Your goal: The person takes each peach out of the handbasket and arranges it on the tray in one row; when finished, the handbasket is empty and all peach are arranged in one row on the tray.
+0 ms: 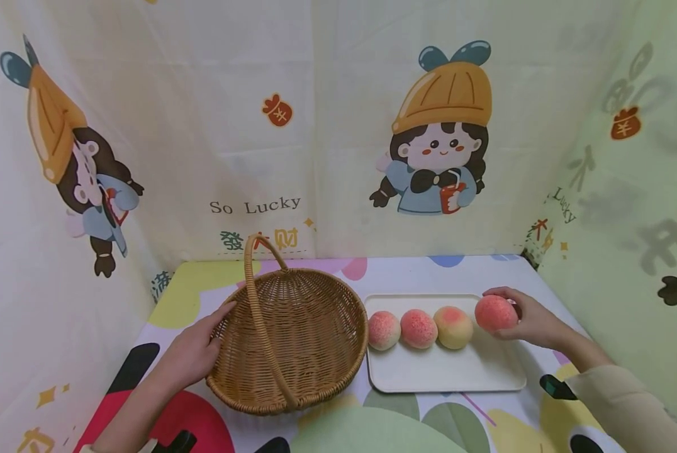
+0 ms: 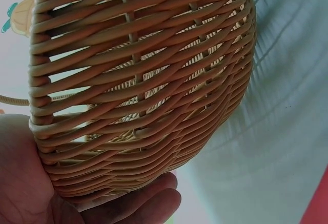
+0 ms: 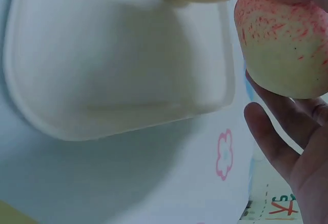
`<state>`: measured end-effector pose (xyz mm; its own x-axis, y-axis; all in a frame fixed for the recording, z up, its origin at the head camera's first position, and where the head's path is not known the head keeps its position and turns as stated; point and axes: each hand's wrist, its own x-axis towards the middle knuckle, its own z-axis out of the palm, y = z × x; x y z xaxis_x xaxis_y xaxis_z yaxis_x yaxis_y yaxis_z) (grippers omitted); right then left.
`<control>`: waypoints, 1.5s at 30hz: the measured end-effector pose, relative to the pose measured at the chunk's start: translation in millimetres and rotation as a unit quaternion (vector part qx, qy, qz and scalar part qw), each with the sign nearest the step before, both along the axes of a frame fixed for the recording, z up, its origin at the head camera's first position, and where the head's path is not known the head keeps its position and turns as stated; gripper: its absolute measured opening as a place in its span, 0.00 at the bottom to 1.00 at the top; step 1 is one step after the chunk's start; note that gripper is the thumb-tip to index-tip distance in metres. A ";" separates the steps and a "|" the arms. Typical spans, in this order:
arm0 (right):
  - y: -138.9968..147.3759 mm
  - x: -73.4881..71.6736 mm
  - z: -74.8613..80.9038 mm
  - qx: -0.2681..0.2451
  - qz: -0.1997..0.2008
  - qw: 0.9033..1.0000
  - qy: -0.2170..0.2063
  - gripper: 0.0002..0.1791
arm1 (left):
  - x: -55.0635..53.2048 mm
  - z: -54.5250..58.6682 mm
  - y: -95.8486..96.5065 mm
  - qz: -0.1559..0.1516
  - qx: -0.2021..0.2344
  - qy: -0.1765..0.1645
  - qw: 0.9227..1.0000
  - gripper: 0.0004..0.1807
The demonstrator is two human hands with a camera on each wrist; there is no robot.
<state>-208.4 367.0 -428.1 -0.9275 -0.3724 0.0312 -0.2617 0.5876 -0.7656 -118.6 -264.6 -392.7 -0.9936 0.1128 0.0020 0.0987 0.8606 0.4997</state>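
Observation:
My left hand [image 1: 198,345] grips the left side of a brown wicker basket [image 1: 310,340] with a tall arched handle. In the left wrist view the basket's woven wall [image 2: 143,90] fills the middle, with the fingers [image 2: 154,203] against its edge. My right hand [image 1: 533,319] holds a pink-red peach [image 1: 495,313] over the right end of a white tray [image 1: 446,377]. From the right wrist view, the peach's pale yellow side [image 3: 287,55] shows between thumb and fingers, raised off the tray. Two pinkish peaches [image 1: 384,330] and a yellower peach [image 1: 454,327] sit in a row on the tray.
A table with a colourful printed cover [image 1: 412,277] bears the basket and tray, which stand side by side. Cloth walls [image 1: 338,157] with cartoon prints enclose the table at the back and both sides.

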 end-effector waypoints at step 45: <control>-7.7 11.7 -10.3 0.214 -0.011 0.972 0.098 0.39 | 2.8 -1.5 2.4 0.000 -0.004 0.004 1.000 0.33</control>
<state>-196.7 359.3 -438.4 -0.9276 -0.3696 0.0546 -0.3610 0.8490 -0.3859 -115.9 -262.3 -394.3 -0.9936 0.1131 0.0085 0.1026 0.8641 0.4927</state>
